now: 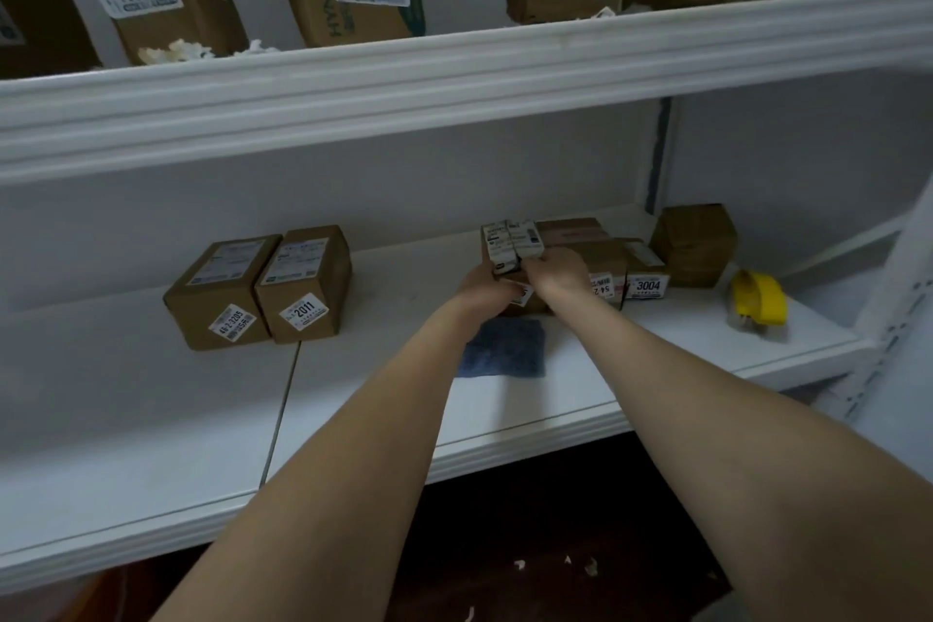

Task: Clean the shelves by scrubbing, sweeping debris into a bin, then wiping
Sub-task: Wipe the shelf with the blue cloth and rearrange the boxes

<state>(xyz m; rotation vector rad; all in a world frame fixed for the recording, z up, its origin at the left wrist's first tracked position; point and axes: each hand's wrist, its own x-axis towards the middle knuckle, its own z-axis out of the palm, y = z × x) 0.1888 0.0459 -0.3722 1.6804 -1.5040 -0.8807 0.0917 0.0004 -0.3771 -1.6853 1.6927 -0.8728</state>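
A: Down at the bottom, white scraps (565, 563) lie on the dark floor below the front lip of the lower shelf (505, 419). They're not swept up yet.

B: On the shelf a blue cloth (505, 349) lies flat, just in front of the action. Both forearms reach across above it.

A: Here's the grip. Left hand (482, 290) and right hand (560, 268) clasp a small cardboard box (511, 248) from either side, fingers curled round its lower front.

B: My read is that they're clearing it away so that patch of board can be scrubbed. Best to lift it straight up rather than drag it. It sits touching the row of boxes (606, 263) on its right, and a drag could smear grit about or snag the cloth.

A: I'd set it down towards the two labelled boxes (303, 285) on the left, since there's bare board between.

B: What can't you make out?

A: The fingertips, for one; they're tucked against the box and blurred. I can't tell whether the box is off the board or resting on it, and its top labels are unreadable.

B: Far right on the same shelf there's a yellow tool (760, 303). A brush, perhaps, but it's too smeared to call.

A: Above, the upper shelf (454, 66) carries white debris (176, 50) among cartons cut off by the frame. There's no bin in view anywhere.
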